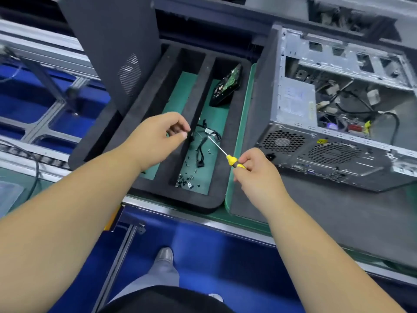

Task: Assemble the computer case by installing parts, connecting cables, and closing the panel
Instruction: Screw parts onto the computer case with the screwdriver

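The hands work over a black foam tray [144, 105]: the right hand [255, 170] grips the yellow-and-black handle of a slim-shafted screwdriver [228, 155], its fingers curled round the handle and its metal tip pointing up and left into the tray. The left hand [158, 136] hovers just beside the tip, thumb and forefinger pinched on something small and dark that cannot be made out. Under the tip lies a bundle of thin black cables [203, 141], and nearer the person a scatter of small dark screws [187, 179] rests on the tray's green floor. A dark hard drive with a green circuit board [226, 86] leans at the far end of the same compartment. A flat dark-grey side panel with a mesh vent [112, 53] stands upright to the left of the tray. To the right, the open grey metal computer case [338, 109] lies on its side on a grey mat on the counter [248, 222], loose wiring visible inside.
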`<state>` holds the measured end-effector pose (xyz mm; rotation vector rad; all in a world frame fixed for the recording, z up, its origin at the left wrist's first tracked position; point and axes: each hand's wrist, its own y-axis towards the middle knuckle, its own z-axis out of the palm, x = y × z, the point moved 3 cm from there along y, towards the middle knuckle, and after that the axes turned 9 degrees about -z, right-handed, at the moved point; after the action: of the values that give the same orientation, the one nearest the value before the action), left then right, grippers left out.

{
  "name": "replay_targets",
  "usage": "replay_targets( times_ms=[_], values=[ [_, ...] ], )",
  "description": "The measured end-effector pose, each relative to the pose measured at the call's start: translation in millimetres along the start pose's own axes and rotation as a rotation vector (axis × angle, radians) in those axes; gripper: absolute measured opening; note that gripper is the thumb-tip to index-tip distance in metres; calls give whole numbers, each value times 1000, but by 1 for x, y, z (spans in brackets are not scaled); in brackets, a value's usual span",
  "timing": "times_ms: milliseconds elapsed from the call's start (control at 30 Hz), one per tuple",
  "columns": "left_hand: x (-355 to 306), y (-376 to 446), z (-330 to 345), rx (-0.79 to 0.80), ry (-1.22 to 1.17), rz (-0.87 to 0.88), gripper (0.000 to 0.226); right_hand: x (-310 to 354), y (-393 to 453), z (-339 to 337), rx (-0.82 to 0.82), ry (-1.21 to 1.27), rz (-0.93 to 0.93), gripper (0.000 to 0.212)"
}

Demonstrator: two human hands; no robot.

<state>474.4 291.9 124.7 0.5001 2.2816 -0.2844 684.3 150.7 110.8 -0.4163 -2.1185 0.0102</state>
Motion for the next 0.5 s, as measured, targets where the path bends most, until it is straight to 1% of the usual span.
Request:
replay_targets(
  times_ms=[100, 200, 300, 367, 500],
  values=[
    [22, 2, 0, 49, 5, -34, 13, 5, 9, 9, 4, -23, 23, 10],
    [37, 6, 3, 116, 49, -30, 15, 10, 16, 16, 1, -32, 41, 9],
    [53, 12, -7, 100, -11, -98, 13, 20, 24, 22, -26, 4, 25, 10],
    [63, 16, -14, 73, -44, -127, 12, 26, 30, 24, -31, -26, 18, 10],
    [69, 17, -15, 122, -24, -102, 13, 37, 44, 27, 30, -143, 44, 8]
  ],
)
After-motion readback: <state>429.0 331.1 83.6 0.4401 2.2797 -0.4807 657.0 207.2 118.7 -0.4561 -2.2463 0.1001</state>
